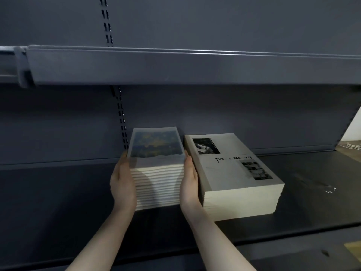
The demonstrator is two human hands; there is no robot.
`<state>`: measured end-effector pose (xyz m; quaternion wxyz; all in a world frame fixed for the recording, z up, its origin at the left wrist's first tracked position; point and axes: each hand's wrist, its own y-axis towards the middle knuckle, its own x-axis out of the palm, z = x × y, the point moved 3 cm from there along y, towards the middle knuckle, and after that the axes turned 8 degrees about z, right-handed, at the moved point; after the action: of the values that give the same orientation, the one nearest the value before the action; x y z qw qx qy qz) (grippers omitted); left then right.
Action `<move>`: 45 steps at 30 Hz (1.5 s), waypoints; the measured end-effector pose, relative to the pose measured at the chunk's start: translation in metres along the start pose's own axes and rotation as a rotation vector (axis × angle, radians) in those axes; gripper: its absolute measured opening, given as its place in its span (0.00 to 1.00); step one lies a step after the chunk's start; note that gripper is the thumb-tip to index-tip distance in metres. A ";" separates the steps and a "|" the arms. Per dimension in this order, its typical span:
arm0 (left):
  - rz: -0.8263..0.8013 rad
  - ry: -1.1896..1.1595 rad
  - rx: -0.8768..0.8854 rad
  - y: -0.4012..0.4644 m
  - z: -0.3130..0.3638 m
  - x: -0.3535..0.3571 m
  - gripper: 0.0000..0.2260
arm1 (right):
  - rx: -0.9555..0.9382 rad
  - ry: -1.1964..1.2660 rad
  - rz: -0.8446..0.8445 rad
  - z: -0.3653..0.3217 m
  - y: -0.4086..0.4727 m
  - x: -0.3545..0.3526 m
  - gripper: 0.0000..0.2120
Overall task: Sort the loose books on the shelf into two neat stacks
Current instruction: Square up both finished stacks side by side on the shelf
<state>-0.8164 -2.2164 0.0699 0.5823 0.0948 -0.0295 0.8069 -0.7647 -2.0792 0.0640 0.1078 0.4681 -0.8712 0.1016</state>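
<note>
So both hands are flat against the sides of the smaller stack (pixel 158 184) on the dark shelf (pixel 58 202), left hand (pixel 123 184) on its left face, right hand (pixel 189 184) squeezed into the gap on its right, pressing it between the palms. Top cover there is a blue and yellow picture, a bit blurry. Just beside it toward the shelf's right end sits the bigger stack (pixel 238 188), grey cover on top, edges slightly uneven. Both stacks are back near the rear panel.
</note>
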 end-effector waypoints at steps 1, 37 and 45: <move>-0.014 -0.043 -0.043 0.001 0.000 -0.001 0.15 | 0.019 0.016 0.006 0.001 0.000 -0.002 0.23; -0.099 -0.151 -0.364 0.016 -0.030 -0.011 0.15 | 0.146 -0.025 -0.015 0.028 0.017 -0.002 0.14; -0.050 -0.052 -0.252 0.005 -0.026 -0.014 0.22 | 0.038 0.059 -0.008 0.030 0.020 0.008 0.23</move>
<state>-0.8198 -2.2268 0.0420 0.6084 0.0423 -0.1434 0.7794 -0.7888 -2.0828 0.0363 0.1251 0.4704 -0.8636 0.1312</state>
